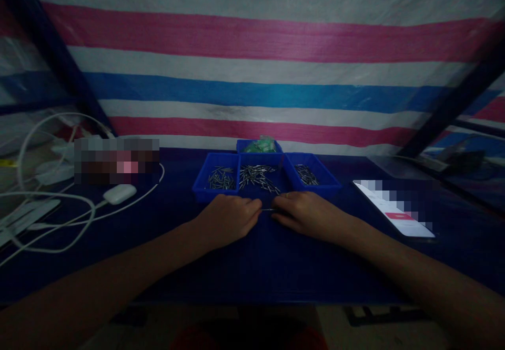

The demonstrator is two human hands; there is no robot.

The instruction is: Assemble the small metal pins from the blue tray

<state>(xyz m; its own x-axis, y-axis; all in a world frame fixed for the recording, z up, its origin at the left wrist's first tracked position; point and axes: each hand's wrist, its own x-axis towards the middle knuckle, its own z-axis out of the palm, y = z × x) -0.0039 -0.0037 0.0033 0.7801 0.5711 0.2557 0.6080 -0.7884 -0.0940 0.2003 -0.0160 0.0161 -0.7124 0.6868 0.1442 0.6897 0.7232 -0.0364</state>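
Note:
My left hand [232, 217] and my right hand [307, 212] face each other above the blue table. A thin metal pin [267, 209] spans the small gap between them, pinched in the fingers at both ends. Its ends are hidden by my fingertips. Just beyond my hands lies a loose pile of similar metal pins [256, 175]. On its left a blue tray [198, 181] holds many short metal pieces [221, 179]. To its right, another blue tray [327, 175] contains more metal pieces [305, 175].
Behind the pile, a third blue tray [239, 148] holds green plastic bags [263, 145]. A lit phone [389, 210] lies at right. White cables [92, 218] and a white charger [119, 194] spread over the left side. A striped sheet [260, 71] hangs behind the table [260, 271].

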